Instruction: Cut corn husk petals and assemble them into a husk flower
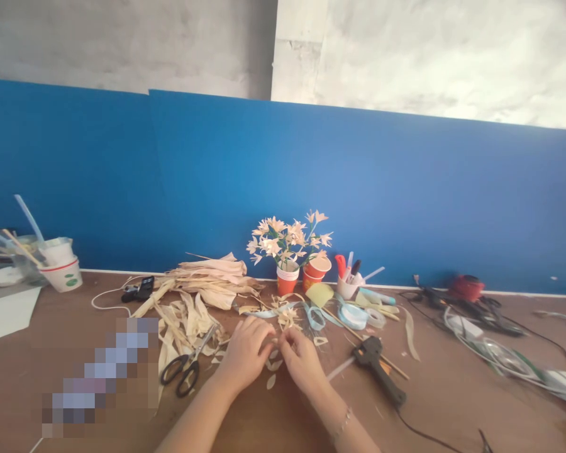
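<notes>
My left hand [246,353] and my right hand [303,360] are close together over the table, fingertips almost meeting. The fingers of both are curled in a pinch; whatever is between them is too small or hidden. Beneath the fingertips lie several pale petal-shaped pieces [270,381]. Just beyond the hands is a cream husk flower [288,318]. Scissors with black handles [187,371] rest left of my left hand, beside a heap of dried corn husks [188,321]. To the right of my right hand, a black hot glue gun [380,368] lies with a pale glue stick at its rear.
Husk flowers [287,238] stand in orange paper cups [287,281] by the blue partition [368,189]. Light-blue ribbon [353,316] and a white cup of pens [347,288] sit nearby. Cables [500,352] spread over the right side; a paper cup [63,275] stands far left.
</notes>
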The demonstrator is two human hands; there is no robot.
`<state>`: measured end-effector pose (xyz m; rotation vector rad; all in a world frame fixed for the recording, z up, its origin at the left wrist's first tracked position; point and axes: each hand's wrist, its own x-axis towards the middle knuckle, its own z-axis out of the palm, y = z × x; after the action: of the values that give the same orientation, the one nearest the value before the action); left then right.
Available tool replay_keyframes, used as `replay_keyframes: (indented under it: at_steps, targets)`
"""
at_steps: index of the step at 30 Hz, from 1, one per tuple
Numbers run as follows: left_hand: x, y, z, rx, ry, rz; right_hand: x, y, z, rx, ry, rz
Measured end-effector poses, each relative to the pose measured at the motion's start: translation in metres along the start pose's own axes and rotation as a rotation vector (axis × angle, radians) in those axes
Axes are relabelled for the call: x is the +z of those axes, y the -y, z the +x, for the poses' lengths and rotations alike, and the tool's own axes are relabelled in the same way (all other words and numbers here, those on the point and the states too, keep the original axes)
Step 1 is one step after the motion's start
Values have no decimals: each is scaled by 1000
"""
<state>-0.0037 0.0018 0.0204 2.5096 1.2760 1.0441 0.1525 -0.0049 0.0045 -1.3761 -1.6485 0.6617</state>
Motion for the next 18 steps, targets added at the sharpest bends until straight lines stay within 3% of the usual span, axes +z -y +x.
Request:
replay_keyframes:
  at_steps: [6, 13, 18]
  targets:
    - [-3, 0, 1, 114, -47, 75, -1, 1, -1, 62, 71, 147]
    - [2, 1, 2, 81, -40, 73, -7, 10, -4, -278, -61, -274]
    - [4, -2, 2, 4, -13, 94, -5, 6, -3, -388, -96, -452]
